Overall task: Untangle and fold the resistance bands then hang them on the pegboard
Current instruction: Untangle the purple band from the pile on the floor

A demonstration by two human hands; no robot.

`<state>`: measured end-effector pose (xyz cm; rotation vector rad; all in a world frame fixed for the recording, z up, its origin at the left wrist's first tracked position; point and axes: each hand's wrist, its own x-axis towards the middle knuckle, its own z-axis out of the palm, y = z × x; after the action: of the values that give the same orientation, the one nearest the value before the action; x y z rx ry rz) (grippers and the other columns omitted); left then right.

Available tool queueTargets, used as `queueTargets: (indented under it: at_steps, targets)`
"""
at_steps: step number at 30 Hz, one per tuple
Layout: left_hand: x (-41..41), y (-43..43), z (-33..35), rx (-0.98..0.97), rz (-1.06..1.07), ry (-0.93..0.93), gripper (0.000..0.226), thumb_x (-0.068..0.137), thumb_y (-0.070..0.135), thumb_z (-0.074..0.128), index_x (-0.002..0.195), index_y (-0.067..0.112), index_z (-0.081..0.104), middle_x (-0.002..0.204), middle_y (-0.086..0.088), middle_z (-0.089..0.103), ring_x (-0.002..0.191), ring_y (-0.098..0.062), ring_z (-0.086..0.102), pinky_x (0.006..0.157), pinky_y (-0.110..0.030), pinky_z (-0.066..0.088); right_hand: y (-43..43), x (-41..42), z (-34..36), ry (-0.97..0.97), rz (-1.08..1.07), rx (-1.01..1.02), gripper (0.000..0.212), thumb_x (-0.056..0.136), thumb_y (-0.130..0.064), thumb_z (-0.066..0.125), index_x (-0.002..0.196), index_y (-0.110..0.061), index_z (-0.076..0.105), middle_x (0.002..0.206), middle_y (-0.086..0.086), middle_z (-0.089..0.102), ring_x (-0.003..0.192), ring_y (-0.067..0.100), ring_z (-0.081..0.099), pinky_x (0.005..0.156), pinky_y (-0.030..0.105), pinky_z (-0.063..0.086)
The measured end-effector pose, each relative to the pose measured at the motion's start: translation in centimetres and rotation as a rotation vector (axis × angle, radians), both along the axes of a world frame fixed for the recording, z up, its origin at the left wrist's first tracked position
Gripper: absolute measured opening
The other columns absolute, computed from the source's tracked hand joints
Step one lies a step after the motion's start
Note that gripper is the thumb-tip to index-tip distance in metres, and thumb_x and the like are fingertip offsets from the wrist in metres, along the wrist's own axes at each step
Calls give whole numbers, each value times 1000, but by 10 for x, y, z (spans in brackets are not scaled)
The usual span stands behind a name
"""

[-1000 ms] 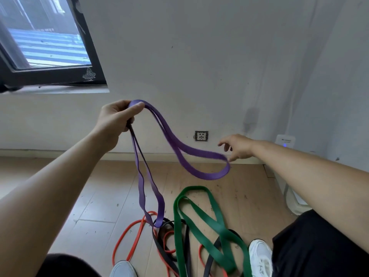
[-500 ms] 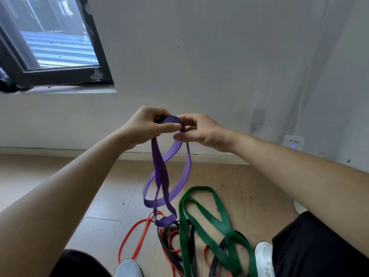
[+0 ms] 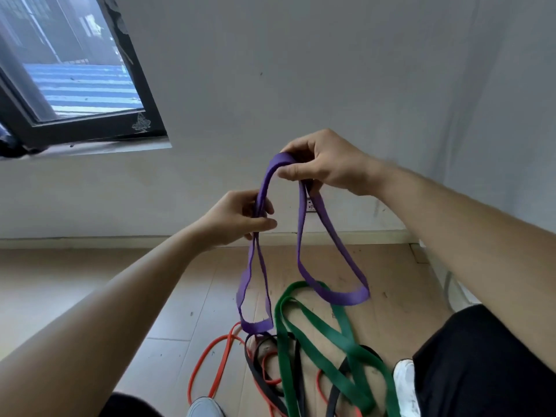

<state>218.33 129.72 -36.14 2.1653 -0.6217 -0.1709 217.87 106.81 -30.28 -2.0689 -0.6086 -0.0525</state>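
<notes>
A purple resistance band (image 3: 301,242) hangs in the air in front of me, folded into two loops. My right hand (image 3: 325,162) pinches its top bend, higher up. My left hand (image 3: 240,216) grips the left strands lower down, squeezing them together. One loop dangles below the left hand, the other sags to the right. On the wooden floor beneath lie a green band (image 3: 328,332), a black band (image 3: 258,371) and a thin orange band (image 3: 210,356), overlapping in a tangle. No pegboard is in view.
A grey wall (image 3: 331,70) stands ahead, with a dark-framed window (image 3: 90,127) at upper left and a wall socket (image 3: 311,206) behind the band. My shoes (image 3: 404,383) and black-trousered knees are at the bottom edge.
The hands met at the band's top, then parted: my right hand rose with the top bend, my left slid down the left strands. The band now hangs in two loops.
</notes>
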Motion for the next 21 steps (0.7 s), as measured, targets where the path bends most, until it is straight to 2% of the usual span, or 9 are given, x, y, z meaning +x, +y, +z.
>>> queueTargets:
  at_steps: [4,7,9,11,13,17,21]
  targets:
    - [3,-5,-6,-88,-16,111,20,86,13,78,102,11,66,86,-5,68,78,-18,68,70,-28,58,-29,1,7,-1,-67,120,25,93,-27,73,113,-12,72,90,7,72,81,13,71,67,34,61]
    - [5,-8,-8,-110,-17,159,23,87,13,76,107,9,66,94,-8,71,89,-24,72,71,-28,58,-45,4,4,36,-102,243,24,93,-25,72,111,-9,72,85,3,69,85,16,69,60,30,56]
    - [6,-10,-9,-108,-27,175,22,89,15,74,109,11,66,98,-8,73,95,-26,73,74,-33,61,-51,6,1,70,-126,333,22,93,-23,72,109,-8,73,84,2,66,84,16,67,58,28,55]
    - [6,-12,-6,-143,-18,165,20,91,15,72,110,12,67,97,-7,74,96,-26,74,78,-36,62,-57,7,-3,97,-147,410,21,93,-22,72,109,-8,72,85,1,65,83,16,66,57,28,55]
    - [7,-14,3,-236,16,141,25,90,16,72,114,14,68,95,-6,74,94,-26,74,76,-33,61,-64,8,-7,118,-162,437,17,93,-23,73,106,-11,72,85,0,65,83,17,66,57,28,54]
    - [5,-18,23,-468,66,118,42,82,24,74,121,12,66,95,-7,73,90,-25,72,72,-28,59,-71,7,-22,195,-140,285,20,92,-21,72,108,-9,69,92,6,71,92,25,71,63,29,58]
    - [3,-28,34,-547,95,61,40,88,26,72,124,12,66,97,-7,72,90,-23,70,73,-29,58,-59,4,-41,218,-87,64,24,92,-20,73,114,-12,68,105,14,73,97,28,73,69,31,62]
